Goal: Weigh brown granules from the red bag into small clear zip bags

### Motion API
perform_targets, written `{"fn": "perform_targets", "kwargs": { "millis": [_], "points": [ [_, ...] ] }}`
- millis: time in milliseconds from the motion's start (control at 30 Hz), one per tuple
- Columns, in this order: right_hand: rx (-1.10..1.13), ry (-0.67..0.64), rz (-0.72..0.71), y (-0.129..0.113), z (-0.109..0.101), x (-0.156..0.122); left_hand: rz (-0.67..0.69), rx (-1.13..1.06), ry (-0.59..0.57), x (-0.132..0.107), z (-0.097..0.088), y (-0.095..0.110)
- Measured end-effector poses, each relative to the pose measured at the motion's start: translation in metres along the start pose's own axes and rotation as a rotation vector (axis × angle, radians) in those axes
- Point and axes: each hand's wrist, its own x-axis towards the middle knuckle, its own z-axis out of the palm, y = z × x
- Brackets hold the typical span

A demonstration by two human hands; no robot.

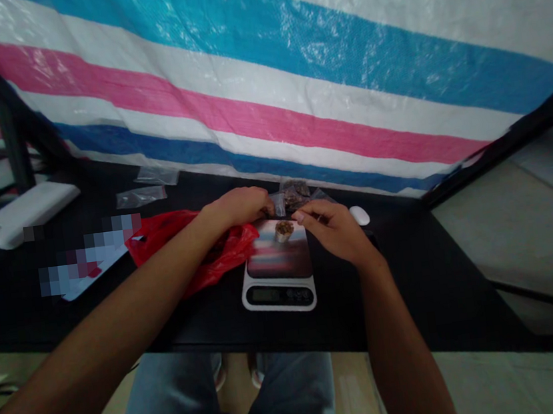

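Observation:
A white kitchen scale (281, 304) with a shiny top plate lies on the black table in front of me. On its plate stands a small silvery cup (284, 233) filled with brown bits. Behind the scale, my left hand (248, 204) is closed with curled fingers, beside a clear plastic bag (296, 192) of dark brown pieces; what it grips is hidden. My right hand (332, 224) is at the scale's right rear corner, thumb and forefinger pinched near the cup, their contents too small to name. Under my left forearm spreads a crumpled red plastic bag (225, 257).
Two flat clear bags (141, 196) lie at the back left. A white box-shaped device (20, 215) sits farther left, near a partly blurred pale packet (97, 266). A white rounded object (359, 215) is right of my right hand. Striped sheeting (292, 84) hangs behind the table.

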Motion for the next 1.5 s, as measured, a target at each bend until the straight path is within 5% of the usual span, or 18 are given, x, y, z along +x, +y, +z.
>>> {"fn": "perform_targets", "kwargs": {
  "millis": [433, 933, 1167, 1500],
  "points": [
    [-0.005, -0.04, 0.035, 0.0, 0.0, 0.001, 0.093, -0.026, -0.075, 0.006, -0.006, -0.001],
    [-0.016, -0.023, 0.056, 0.002, -0.004, -0.001, 0.167, -0.154, 0.015, -0.001, -0.007, -0.006],
    [-0.017, -0.019, 0.052, 0.004, -0.005, -0.001, 0.286, -0.32, 0.121, -0.025, -0.034, 0.017],
    [-0.005, -0.028, 0.047, 0.006, -0.004, 0.0, 0.315, -0.302, 0.061, -0.026, -0.036, 0.032]
  ]
}}
